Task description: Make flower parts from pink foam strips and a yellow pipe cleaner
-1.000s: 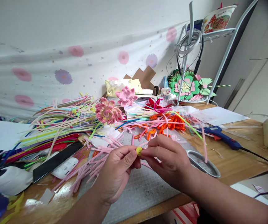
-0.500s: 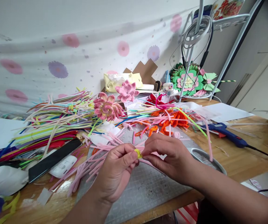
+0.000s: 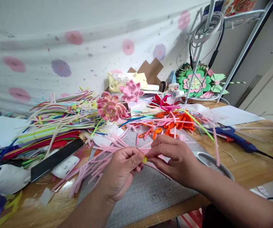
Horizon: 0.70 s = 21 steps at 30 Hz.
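Observation:
A small yellow piece [image 3: 145,159], perhaps coiled pipe cleaner, is pinched between my two hands above the grey cutting mat [image 3: 148,196]. My left hand [image 3: 124,172] grips it from the left between thumb and forefinger, with the other fingers curled. From the right, the thumb and fingertips of my right hand [image 3: 168,158] close on it as well. Much of the piece is hidden by the fingertips. Loose pink pipe cleaners [image 3: 98,164] lie fanned out behind and left of my hands. Behind them stand two finished flowers, one dusty pink [image 3: 111,107] and one lighter pink [image 3: 131,91].
Bundles of coloured pipe cleaners [image 3: 62,117] are piled at the left, beside a black phone-like slab [image 3: 57,160]. Orange pipe cleaners [image 3: 181,123] lie behind my right hand. A blue glue gun [image 3: 236,137] with its cord rests on the right, near a grey oval tray [image 3: 224,171].
The view has shifted slightly, so the scene sits a little further right. My fingers have turned a little on the yellow piece, and less of it shows now.

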Each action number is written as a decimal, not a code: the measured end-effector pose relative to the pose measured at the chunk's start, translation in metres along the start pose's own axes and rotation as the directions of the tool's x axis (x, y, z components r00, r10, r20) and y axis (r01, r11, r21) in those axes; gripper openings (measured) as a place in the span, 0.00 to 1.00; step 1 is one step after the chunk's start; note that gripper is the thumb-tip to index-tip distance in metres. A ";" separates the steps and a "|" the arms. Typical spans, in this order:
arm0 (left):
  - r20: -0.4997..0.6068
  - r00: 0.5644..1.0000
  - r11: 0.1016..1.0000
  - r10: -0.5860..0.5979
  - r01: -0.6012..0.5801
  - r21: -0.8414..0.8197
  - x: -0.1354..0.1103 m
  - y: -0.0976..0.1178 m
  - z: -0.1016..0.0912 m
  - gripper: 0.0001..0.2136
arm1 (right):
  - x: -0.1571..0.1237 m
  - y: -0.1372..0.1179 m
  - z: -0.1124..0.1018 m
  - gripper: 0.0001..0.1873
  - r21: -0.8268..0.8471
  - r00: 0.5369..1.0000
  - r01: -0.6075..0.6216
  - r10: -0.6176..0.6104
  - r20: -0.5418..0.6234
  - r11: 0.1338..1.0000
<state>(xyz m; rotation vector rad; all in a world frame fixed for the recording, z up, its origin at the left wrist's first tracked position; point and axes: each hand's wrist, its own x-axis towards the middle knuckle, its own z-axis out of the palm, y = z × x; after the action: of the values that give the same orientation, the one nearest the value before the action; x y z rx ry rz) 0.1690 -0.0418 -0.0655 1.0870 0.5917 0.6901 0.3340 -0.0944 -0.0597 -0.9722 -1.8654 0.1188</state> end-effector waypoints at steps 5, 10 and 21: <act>-0.117 0.990 0.969 0.072 -0.097 -0.226 0.000 -0.012 0.010 0.06 | -0.007 0.000 0.020 0.05 -0.245 0.976 -0.063 0.008 -0.217 0.968; -0.219 0.974 0.955 0.063 -0.123 -0.271 0.000 -0.015 0.011 0.06 | -0.006 -0.004 0.028 0.06 -0.318 0.983 -0.030 -0.030 -0.182 0.948; 0.153 0.985 0.849 -0.083 -0.010 0.529 0.000 0.011 -0.013 0.07 | 0.006 0.003 -0.010 0.05 0.070 0.964 0.056 -0.073 0.256 0.996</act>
<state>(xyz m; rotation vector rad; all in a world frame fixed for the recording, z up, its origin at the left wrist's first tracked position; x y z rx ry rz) 0.1572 -0.0311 -0.0599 1.6292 0.6717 0.3954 0.3428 -0.0914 -0.0519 -0.8850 -2.1164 0.2741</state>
